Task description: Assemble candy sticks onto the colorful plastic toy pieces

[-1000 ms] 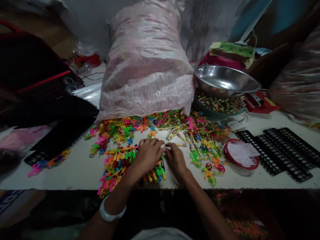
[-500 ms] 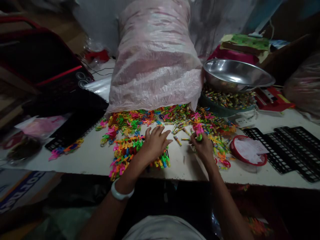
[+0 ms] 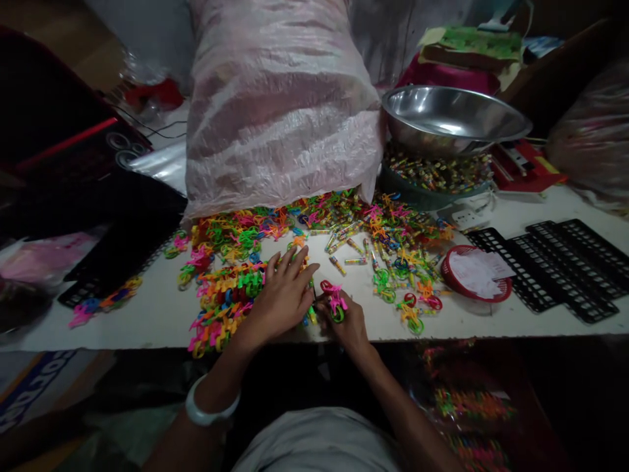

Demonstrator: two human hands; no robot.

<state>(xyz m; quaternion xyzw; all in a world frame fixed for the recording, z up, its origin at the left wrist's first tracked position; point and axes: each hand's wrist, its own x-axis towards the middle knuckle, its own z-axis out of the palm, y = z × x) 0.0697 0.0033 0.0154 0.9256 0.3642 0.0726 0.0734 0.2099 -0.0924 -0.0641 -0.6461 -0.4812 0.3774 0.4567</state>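
A: Fixed mark?

B: The big plastic sack (image 3: 285, 124), standing toward the back of the tabletop (image 3: 162, 318). All places run from it.

A: Right hand (image 3: 348, 324)?

B: In front of the sack's right half. Grip closed on a pink-and-green toy (image 3: 337, 303), red loop showing beside the pink part. Some fingertips hidden; exact pinch unclear.

A: Left hand (image 3: 282, 298)?

B: In front of the sack's middle, back of the hand up, fingers spread over the near end of the toy rows (image 3: 216, 305). Grip looks released. Whether it presses on a piece underneath, cannot tell.

A: What looks done?

B: Those rows: many colours, packed close, in front of the sack's left half. Partly covered by the left hand, so no count. My judgement: a good share is already in order.

A: And what is left?

B: The held toy sits outside the rows. Loose toys (image 3: 236, 239) lie heaped along the sack's foot and out to its front right. Patterned tubes (image 3: 338, 265) lie scattered in front of its right half. I judge plenty unarranged.

A: Surroundings?

B: Right of the sack, a steel basin (image 3: 457, 108) above a tub (image 3: 417, 196) of more tubes. Farther right of it, a red basket (image 3: 501, 290) holding paper slips (image 3: 476, 272), then black slotted trays (image 3: 545, 262), overlapping.
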